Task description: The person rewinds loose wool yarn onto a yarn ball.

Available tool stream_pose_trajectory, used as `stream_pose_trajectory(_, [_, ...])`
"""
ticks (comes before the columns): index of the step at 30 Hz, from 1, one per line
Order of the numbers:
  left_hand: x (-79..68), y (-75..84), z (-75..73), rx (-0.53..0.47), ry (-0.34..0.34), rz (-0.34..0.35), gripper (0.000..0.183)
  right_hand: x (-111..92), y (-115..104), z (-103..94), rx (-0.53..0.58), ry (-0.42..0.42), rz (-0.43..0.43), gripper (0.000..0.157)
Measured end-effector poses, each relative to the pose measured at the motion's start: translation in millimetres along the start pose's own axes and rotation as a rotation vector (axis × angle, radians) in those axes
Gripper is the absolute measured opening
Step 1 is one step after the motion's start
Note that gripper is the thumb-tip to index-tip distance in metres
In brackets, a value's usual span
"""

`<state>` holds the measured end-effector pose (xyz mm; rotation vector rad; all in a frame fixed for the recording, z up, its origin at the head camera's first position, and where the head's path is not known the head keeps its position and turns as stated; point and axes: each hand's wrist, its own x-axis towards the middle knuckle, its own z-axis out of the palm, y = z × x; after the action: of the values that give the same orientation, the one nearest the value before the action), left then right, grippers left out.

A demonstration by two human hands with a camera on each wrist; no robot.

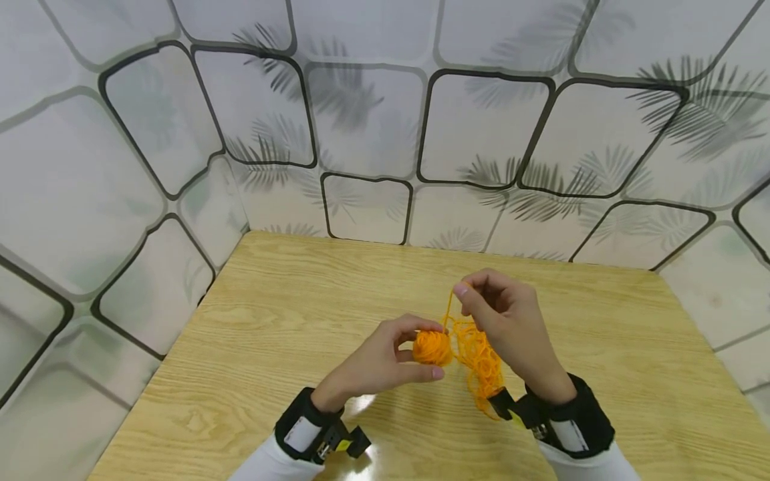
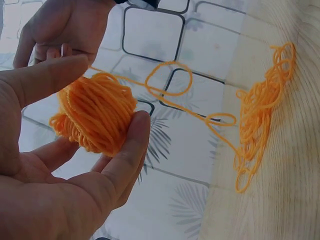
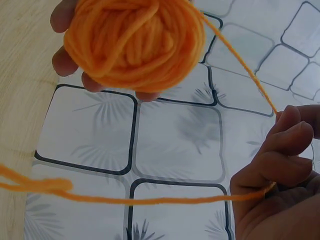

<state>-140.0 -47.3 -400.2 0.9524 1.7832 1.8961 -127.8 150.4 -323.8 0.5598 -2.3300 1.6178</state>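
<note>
My left hand (image 1: 388, 357) grips a small ball of orange yarn (image 1: 432, 348) above the table, thumb on one side and fingers on the other. In the left wrist view the wound ball (image 2: 100, 112) sits between the thumb and fingertips. Up and to the right, my right hand (image 1: 508, 321) pinches a strand of the yarn (image 3: 240, 62) that runs taut from the ball. The strand passes through its curled fingers and leads down to a loose tangle of orange yarn (image 2: 260, 107) on the table. The right hand partly hides that tangle in the head view.
The wooden table (image 1: 259, 321) spreads out beneath both hands. Behind it and at its sides hang pale walls (image 1: 367, 120) with a dark rounded grid and leaf print. Black wrist bands with small cameras (image 1: 577, 414) sit on both wrists, the right one close to the loose yarn.
</note>
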Motion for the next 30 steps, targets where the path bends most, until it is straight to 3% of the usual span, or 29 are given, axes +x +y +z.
stream_pose_trajectory(8, [-1.3, 6.0, 3.7, -0.038, -0.009, 0.089, 0.047, 13, 17, 1.2, 0.028, 0.026, 0.083, 0.023])
stream_pose_trajectory(13, [-2.3, 13.2, 5.0, 0.035, 0.059, 0.101, 0.057, 18, 33, 4.8, 0.076, 0.021, 0.122, 0.028])
stream_pose_trajectory(19, [-2.5, 18.5, 6.3, 0.044, 0.112, 0.202, 0.067, 15, 54, 12.3, 0.093, 0.007, 0.231, 0.036])
stream_pose_trajectory(30, [0.1, 18.1, 4.6, 0.028, 0.241, 0.266, 0.048, -5, 74, 27.4, 0.147, -0.087, 0.377, 0.034])
